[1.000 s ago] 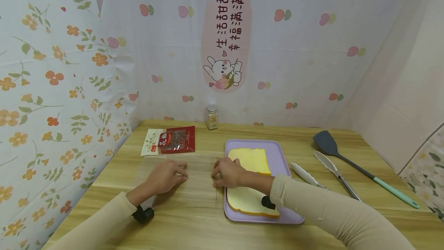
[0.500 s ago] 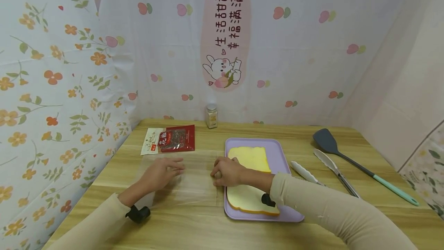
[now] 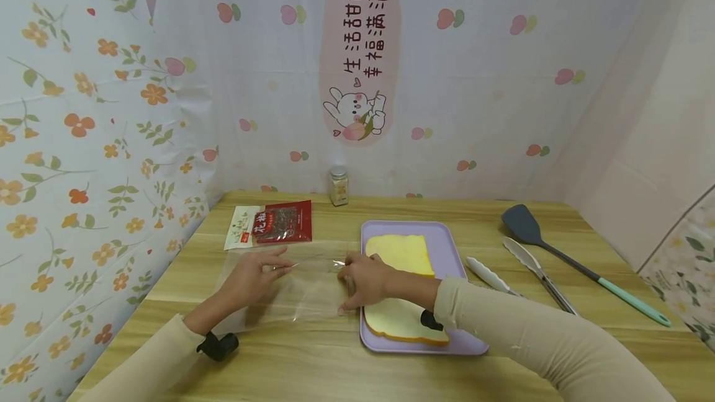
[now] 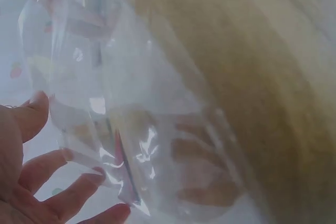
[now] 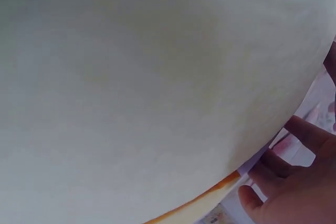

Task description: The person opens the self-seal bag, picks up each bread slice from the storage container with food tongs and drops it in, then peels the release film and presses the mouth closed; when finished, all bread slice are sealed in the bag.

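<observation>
A clear plastic bag [image 3: 313,296] lies flat on the wooden table, its upper film raised and glinting between the two hands. At its left part, my left hand [image 3: 254,275] pinches the film with its fingertips. In the left wrist view the wrinkled film spreads past that hand's fingers [image 4: 73,195]. My right hand [image 3: 365,278] is at the bag's right edge, fingers touching the film and thumb spread apart. Below its wrist, a bread slice [image 3: 391,321] lies on a purple tray [image 3: 460,343]; a yellow slice [image 3: 399,252] lies behind it. The near slice fills much of the right wrist view.
A red-and-white spice packet [image 3: 279,222] lies behind the bag. Farther back, by the curtain, stands a small jar [image 3: 339,186]. To the tray's right lie tongs [image 3: 533,265] and a spatula [image 3: 581,265] with a mint handle.
The bag's film has risen and now glints between the hands. My left hand has shifted slightly left and up. My right thumb has moved away from its fingers.
</observation>
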Demonstrator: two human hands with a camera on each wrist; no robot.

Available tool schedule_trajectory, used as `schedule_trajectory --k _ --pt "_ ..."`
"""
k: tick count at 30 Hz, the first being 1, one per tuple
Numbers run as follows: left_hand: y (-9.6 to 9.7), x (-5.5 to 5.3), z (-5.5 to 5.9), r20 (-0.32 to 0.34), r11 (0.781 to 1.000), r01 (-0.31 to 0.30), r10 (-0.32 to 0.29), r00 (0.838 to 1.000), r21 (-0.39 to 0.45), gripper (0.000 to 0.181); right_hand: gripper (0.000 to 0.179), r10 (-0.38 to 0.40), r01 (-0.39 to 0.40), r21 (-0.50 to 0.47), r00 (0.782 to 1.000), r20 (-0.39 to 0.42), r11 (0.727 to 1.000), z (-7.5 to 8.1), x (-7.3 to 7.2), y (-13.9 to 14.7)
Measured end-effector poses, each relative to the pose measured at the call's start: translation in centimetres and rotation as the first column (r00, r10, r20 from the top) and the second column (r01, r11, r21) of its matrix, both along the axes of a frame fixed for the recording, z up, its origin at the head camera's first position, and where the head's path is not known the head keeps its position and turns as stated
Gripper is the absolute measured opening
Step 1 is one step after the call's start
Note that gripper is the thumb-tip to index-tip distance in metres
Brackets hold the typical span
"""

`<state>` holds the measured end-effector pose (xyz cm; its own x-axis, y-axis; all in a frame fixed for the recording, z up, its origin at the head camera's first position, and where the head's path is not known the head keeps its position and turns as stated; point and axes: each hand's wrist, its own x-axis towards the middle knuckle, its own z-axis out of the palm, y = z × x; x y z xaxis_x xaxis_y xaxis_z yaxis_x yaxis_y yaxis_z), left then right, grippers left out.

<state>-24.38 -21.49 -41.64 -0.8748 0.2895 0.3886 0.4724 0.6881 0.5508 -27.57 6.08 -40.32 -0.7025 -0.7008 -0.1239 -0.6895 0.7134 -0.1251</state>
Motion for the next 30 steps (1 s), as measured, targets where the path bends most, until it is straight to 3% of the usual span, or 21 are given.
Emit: schedule_trajectory --k 5,10,15,30 --pt "-0.1 -0.1 -0.1 -0.021 1.0 0.002 -0.002 1.0 0.008 0.015 0.08 0.029 -0.029 0.032 1.0 0.005 0.999 0.1 -0.2 0.0" --pt "-0.1 0.0 -0.2 -0.053 1.0 -0.002 0.003 0.999 0.017 0.013 0.089 0.083 -0.087 0.035 0.992 0.098 0.996 0.2 -0.6 0.1" --pt "0.0 0.1 -0.1 -0.071 0.999 0.003 -0.001 0.997 0.033 0.013 0.092 0.075 -0.086 0.072 0.985 0.153 0.994 0.4 -1.0 0.1" --pt "0.3 0.2 0.0 -0.069 0.999 -0.001 0.004 0.998 0.047 0.013 0.088 0.073 -0.084 0.074 0.988 0.136 0.994 0.6 -0.9 -0.1"
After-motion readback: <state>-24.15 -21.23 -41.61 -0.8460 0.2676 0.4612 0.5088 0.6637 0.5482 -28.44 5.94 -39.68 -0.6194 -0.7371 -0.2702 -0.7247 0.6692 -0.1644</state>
